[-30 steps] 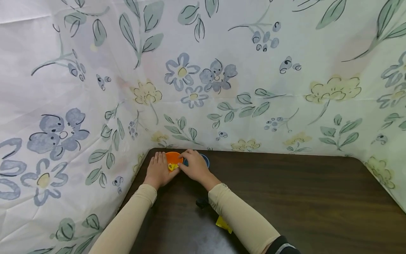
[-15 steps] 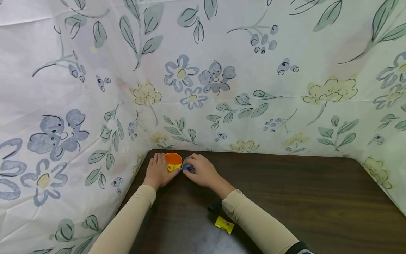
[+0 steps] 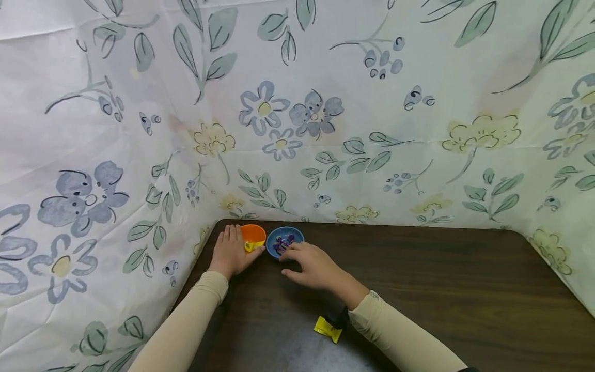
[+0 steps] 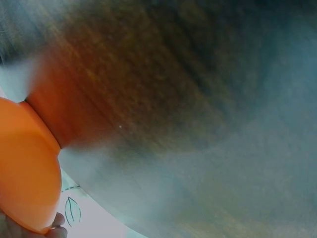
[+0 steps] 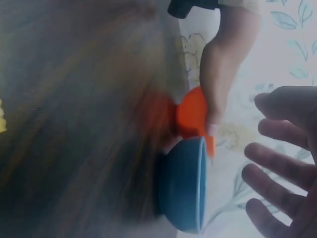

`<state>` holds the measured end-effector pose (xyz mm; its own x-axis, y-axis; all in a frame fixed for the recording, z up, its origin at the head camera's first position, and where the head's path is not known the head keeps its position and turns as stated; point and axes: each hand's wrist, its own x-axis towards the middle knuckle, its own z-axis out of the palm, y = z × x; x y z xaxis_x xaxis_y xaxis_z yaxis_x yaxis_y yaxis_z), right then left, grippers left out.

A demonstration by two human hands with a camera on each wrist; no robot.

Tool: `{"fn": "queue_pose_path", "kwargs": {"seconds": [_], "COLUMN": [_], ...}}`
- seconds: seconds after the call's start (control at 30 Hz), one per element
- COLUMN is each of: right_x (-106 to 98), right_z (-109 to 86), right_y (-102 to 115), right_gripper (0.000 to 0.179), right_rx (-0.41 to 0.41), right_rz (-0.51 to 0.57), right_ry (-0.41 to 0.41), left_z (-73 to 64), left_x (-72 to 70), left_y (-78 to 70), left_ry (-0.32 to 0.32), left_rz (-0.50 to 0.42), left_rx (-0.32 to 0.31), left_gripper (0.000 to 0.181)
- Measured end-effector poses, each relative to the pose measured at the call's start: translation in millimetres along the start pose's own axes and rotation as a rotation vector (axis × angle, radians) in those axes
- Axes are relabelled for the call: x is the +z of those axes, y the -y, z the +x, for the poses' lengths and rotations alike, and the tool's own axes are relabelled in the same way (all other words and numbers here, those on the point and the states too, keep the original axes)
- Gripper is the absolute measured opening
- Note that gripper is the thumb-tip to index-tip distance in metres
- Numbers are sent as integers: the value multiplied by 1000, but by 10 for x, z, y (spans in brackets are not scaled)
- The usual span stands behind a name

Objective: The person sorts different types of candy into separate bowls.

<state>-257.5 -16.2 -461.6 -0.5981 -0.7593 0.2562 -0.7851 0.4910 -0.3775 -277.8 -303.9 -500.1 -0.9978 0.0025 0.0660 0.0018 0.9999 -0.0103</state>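
My left hand (image 3: pixel 231 253) rests against the near left side of an orange bowl (image 3: pixel 253 233), its fingers straight and its thumb spread along the front. Inside that bowl lies a yellow wrapped candy (image 3: pixel 253 246). Just to the right is a blue bowl (image 3: pixel 297 235) with several purple wrapped candies (image 3: pixel 282 244). Over its near right edge hovers my right hand (image 3: pixel 316 266), fingers loosely spread and holding nothing. The right wrist view shows those fingers (image 5: pixel 277 173) apart from the blue bowl (image 5: pixel 181 186). Another yellow wrapped candy (image 3: pixel 327 329) lies on the table near my right wrist.
A dark brown wooden table (image 3: pixel 441 289) carries both bowls at its far left corner. White floral fabric (image 3: pixel 353 181) rises like a wall along the back and sides. The right forearm's sleeve (image 3: pixel 400 330) passes beside the loose yellow candy.
My right hand has drawn back toward me and to the right from between the bowls, uncovering the blue bowl and its purple candies. The left hand stays at the orange bowl.
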Motion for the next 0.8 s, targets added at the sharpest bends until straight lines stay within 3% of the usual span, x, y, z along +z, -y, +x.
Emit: {"fn": "queue_pose_path", "kwargs": {"seconds": [0.2,0.5,0.8], "right_x": [10,63,65], "right_z": [-178,-521,-719], "right_y": [2,-103,-172], "right_gripper": [28,30,29], "right_rx": [-9,8,17], "right_rz": [3,26,73], "right_ry": [26,103,130], "left_z": [11,-9,-6], "left_x": [11,60,21], "left_y": [3,5,20], "left_ry": [-18,8,-11], "left_rz": [-11,-29,-33], "left_rx": [-1,1,4], "left_gripper": [114,120,118]}}
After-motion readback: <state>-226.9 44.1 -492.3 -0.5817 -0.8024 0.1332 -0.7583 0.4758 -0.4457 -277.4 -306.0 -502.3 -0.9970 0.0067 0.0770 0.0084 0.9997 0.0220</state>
